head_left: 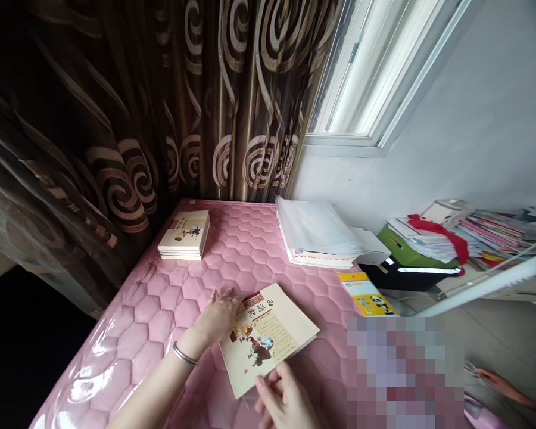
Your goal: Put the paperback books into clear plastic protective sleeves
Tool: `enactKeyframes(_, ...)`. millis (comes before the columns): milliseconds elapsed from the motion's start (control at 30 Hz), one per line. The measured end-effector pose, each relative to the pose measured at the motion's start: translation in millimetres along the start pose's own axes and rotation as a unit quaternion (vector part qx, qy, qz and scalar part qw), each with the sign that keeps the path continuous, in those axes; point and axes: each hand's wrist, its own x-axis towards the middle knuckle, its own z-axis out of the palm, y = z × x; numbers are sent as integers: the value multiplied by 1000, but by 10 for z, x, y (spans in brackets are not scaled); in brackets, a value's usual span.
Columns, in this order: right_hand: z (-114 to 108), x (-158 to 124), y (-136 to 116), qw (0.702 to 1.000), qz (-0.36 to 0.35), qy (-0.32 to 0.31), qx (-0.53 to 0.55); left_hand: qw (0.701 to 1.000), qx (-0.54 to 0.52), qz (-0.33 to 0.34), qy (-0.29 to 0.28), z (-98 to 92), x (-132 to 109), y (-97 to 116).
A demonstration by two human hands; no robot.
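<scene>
A cream book with dark characters and a small painted picture on its cover lies at an angle on the pink quilted mattress. My left hand rests at the book's left edge, fingers spread, with a bangle on the wrist. At the book's near edge, my right hand has its thumb and fingers closed on the edge near the lower corner. Farther back on the left stands a neat stack of similar cream books.
Papers under a clear plastic sheet lie at the back right. A yellow panda packet sits at the mattress's right edge, beside a green box of papers. Patterned brown curtains hang behind. A blurred patch covers the lower right.
</scene>
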Motion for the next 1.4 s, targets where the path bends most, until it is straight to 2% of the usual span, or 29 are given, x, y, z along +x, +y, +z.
enactKeyframes(67,-324,117,-139,992,-52,35,-110,999,-11,-15,-42,-26,-21,62)
enactKeyframes(100,-519,216,-213,977,-82,89,-176,998,-15,-30,-57,-30,-36,106)
enactKeyframes(167,-871,465,-352,938,-126,178,-270,996,-9,-78,-42,-14,-59,204)
enactKeyframes(200,-996,597,-413,928,-139,185,-292,995,-4,-100,-28,6,-62,251)
enactKeyframes(267,-1108,835,-516,931,-120,139,-314,992,9,-129,2,63,-46,328)
enactKeyframes(367,-1023,1042,-619,923,-63,61,-374,989,28,-137,39,157,7,358)
enactKeyframes(467,-891,1048,-649,911,-39,40,-409,991,39,-106,75,204,62,260)
enactKeyframes(533,-854,978,-613,914,-35,36,-402,993,32,-58,93,189,101,141)
enactKeyframes(633,-833,829,-476,933,-22,18,-359,997,3,24,77,123,170,-40)
enactKeyframes(700,-805,731,-353,946,-17,18,-322,997,-14,50,52,78,214,-116)
enactKeyframes(833,-731,601,-154,970,-20,43,-239,997,-33,58,29,15,264,-126)
enactKeyframes(933,-749,580,-107,985,-10,22,-168,997,-50,30,47,-31,224,-82)
enactKeyframes(1000,-809,604,-120,990,-5,13,-138,991,-82,-39,100,-41,115,-66)
enactKeyframes(1067,-875,652,-147,992,-10,29,-123,969,-139,-125,161,2,-79,-62)
enactKeyframes(1167,-912,739,-165,993,-10,41,-109,932,-224,-206,198,188,-466,-41)
enactKeyframes(1300,-854,809,-128,991,-35,11,-132,930,-210,-216,213,471,-882,61)
enactKeyframes(1400,-824,802,-129,983,-72,16,-166,944,-193,-177,199,536,-1005,125)
